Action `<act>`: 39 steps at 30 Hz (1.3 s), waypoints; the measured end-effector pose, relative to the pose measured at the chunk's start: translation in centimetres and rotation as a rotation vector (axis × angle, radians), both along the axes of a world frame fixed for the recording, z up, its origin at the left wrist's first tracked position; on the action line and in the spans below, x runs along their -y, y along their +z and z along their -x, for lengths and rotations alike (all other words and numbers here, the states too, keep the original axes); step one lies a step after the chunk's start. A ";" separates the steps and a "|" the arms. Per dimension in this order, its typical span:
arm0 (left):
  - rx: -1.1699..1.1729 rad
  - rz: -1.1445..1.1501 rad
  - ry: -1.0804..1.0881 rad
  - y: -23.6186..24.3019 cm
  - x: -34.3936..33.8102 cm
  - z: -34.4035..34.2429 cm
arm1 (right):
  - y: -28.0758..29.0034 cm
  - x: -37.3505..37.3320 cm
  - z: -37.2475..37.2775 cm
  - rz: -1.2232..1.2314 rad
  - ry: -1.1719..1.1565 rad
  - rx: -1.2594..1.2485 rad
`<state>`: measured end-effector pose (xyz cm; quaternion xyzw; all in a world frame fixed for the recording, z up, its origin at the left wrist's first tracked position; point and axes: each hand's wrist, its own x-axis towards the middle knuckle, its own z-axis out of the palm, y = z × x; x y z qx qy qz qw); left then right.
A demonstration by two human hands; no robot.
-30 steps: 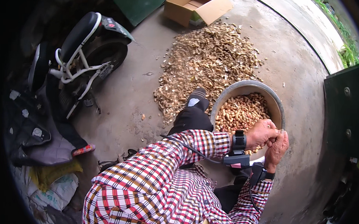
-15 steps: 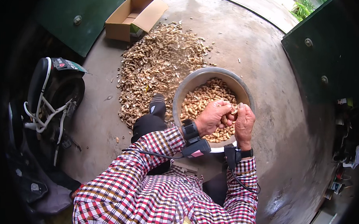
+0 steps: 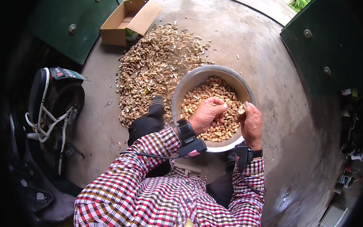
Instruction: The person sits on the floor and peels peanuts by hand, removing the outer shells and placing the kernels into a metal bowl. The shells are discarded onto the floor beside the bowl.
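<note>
A round metal basin (image 3: 243, 88) stands in front of me, holding many unshelled peanuts (image 3: 220, 133). Over its right side, my right hand (image 3: 253, 126) pinches a peanut shell (image 3: 241, 110) between thumb and fingers; the shell's pale inside shows. My left hand (image 3: 205, 117) hovers above the peanuts, a short gap from the right one. Its thumb and forefinger are pressed together and the other fingers curl in; what they hold is hidden. Both wrists wear black straps with small dark devices and cables.
Left of the basin a wide heap of peanut shells (image 3: 145, 68) covers the concrete floor, my dark-shod foot (image 3: 156, 106) at its edge. An open cardboard box (image 3: 114, 36) stands behind it. A black seat with white tubing (image 3: 37, 94) is at left, dark green doors (image 3: 325, 46) beyond.
My hands have drawn apart: the right one moved right with the shell, the left one slightly left. The whole view has shifted a little.
</note>
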<state>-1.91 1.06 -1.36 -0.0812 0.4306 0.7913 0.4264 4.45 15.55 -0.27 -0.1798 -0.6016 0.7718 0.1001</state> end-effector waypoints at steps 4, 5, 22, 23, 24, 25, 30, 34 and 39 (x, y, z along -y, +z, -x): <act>-0.036 -0.018 -0.005 -0.5 0.0 0.3 | 0.6 0.6 0.1 0.166 0.061 0.078; -0.019 -0.013 -0.025 -0.3 0.3 0.4 | -0.1 0.4 0.1 0.176 0.088 0.102; -0.078 -0.026 -0.086 -0.8 1.0 -0.4 | -1.4 0.1 1.3 0.088 0.196 0.179; -0.055 0.024 -0.110 -1.0 1.0 -0.4 | -1.6 -0.5 1.6 0.010 0.099 0.135; -0.056 0.026 -0.102 -1.3 0.9 -0.4 | -2.0 -1.3 2.0 -0.068 0.011 0.087; -0.047 0.037 -0.123 -1.8 0.8 -0.6 | -3.6 -2.9 2.4 -0.070 0.019 0.068; 0.034 0.176 -0.193 -2.4 1.2 -1.2 | 0.9 5.2 6.0 -0.025 0.299 -0.119; 0.080 0.107 -0.163 -4.2 1.1 -1.5 | -1.7 5.0 7.3 -0.179 0.406 0.001; 0.134 0.065 -0.150 -2.7 1.4 -0.4 | -2.7 2.3 6.1 0.055 0.223 0.004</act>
